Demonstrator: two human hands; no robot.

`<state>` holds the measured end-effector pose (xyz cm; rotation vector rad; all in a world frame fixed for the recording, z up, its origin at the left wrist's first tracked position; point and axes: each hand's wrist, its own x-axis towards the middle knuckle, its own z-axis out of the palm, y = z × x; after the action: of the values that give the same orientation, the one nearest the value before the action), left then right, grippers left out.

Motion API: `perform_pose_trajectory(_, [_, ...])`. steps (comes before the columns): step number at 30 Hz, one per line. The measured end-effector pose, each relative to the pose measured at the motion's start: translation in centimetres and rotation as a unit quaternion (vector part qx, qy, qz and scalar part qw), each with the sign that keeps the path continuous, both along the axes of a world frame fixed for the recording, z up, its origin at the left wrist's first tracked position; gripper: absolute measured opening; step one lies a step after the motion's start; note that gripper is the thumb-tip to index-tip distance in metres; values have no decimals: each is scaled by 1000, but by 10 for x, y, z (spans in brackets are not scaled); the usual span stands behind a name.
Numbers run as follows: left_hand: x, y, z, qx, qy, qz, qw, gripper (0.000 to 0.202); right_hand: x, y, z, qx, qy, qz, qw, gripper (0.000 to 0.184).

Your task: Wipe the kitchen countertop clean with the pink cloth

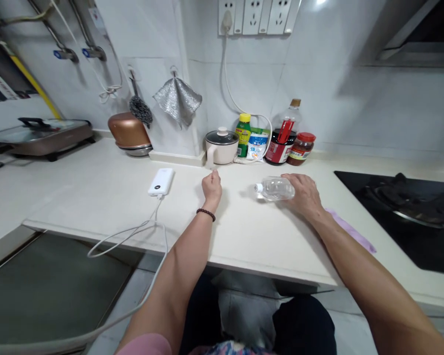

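Observation:
A clear plastic bottle (277, 189) with a white cap lies tilted on its side, cap pointing left, low at the counter surface. My right hand (304, 193) is closed around its base end; some fingers are hidden behind the bottle. To the left, my left hand (212, 188) is curled into a fist over the counter (244, 236), with no object showing in it. A dark bead bracelet (206, 214) circles that wrist. A purple cloth (351, 230) lies partly behind my right forearm.
A white power bank (161, 182) with a trailing cable (133, 229) lies left. Along the wall stand a small cream pot (222, 148), a green bottle (243, 135), a dark jar (279, 150) and a red-lidded jar (301, 148). A black gas hob (410, 217) is right.

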<state>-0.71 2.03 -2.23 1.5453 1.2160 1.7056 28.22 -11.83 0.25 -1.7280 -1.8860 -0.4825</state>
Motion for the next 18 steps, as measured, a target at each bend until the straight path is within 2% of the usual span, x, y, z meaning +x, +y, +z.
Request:
perform_pose_trajectory(3, [1,0,0,-9,1,-1,1000,52,18,4,-2,53,108,-24,992,77])
perform_pose_trajectory(6, [3,0,-1,-13,6,-9,1000,53,52,8,-8,120,265,-78,954,92])
perform_pose_trajectory(8, [4,0,-1,-11,6,-16,1000,52,77,11,-14,153,333,-112,924,94])
perform_pose_trajectory(11, [5,-1,-2,-9,6,-24,1000,50,105,14,-23,199,378,-149,892,93])
perform_pose_trajectory(14, [5,-1,-1,-13,14,-20,1000,50,116,17,-29,220,409,-153,872,92])
perform_pose_trajectory(16, [4,-2,-1,-18,22,-16,999,50,116,19,-30,218,411,-149,873,91])
perform_pose_trajectory(18, [4,-2,-1,-23,28,-14,999,50,114,18,-30,204,383,-147,889,92])
